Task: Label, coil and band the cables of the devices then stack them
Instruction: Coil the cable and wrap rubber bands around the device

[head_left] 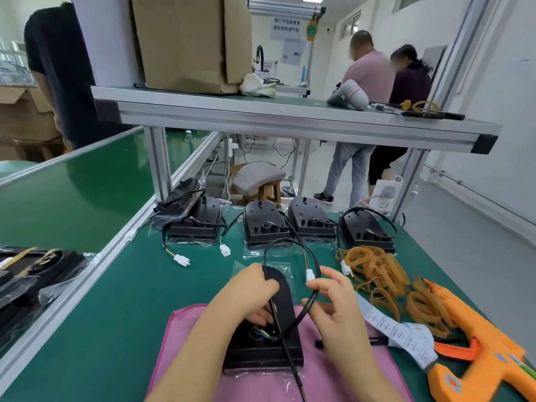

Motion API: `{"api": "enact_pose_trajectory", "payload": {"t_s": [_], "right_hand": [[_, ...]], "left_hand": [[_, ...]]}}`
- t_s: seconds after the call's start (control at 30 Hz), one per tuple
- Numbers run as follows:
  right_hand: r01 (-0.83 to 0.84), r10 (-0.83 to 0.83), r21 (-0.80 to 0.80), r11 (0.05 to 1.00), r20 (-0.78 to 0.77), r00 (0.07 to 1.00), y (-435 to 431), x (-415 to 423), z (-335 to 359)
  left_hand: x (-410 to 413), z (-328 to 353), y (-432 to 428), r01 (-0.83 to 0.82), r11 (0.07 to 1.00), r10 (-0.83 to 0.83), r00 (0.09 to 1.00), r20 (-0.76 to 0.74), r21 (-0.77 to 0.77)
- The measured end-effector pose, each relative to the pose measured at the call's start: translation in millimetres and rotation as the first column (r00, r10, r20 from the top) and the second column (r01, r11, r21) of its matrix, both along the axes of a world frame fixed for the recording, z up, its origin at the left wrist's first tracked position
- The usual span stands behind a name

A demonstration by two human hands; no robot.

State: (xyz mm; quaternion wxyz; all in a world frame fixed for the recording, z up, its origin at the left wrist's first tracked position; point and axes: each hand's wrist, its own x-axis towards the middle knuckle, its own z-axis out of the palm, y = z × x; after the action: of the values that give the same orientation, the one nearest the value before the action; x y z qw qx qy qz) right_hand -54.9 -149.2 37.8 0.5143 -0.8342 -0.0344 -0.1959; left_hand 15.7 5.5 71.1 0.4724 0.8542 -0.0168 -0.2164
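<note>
black cable (pixel 303 312) apparently between both hands (pixel 255 294) (pixel 336 311)

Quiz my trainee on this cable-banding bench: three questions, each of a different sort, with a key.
1. True or false: the device being worked on lies on a pink cloth.
2. Where is the pile of rubber bands? A) on the pink cloth; B) right of the device, next to the orange label gun; C) left of the device.
3. Fill in: the left hand and the right hand both grip the device's black ____.
Key: 1 true; 2 B; 3 cable.
</note>
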Motion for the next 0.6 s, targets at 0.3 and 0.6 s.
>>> {"api": "enact_pose_trajectory", "payload": {"t_s": [0.3,0.6], "right_hand": [[-0.011,0.185,0.544,0.839,-0.267,0.946,-1.8,-6.6,5.8],[-0.263,0.287,0.146,0.954,-0.181,0.941,-5.9,-16.5,13.9]], "left_hand": [[-1.9,3.8,-8.0,-0.05,0.954,0.081,0.993,0.092,-0.295],[9.5,19.3,-22.7,-0.183,0.826,0.302,0.943,0.143,-0.534]]}}
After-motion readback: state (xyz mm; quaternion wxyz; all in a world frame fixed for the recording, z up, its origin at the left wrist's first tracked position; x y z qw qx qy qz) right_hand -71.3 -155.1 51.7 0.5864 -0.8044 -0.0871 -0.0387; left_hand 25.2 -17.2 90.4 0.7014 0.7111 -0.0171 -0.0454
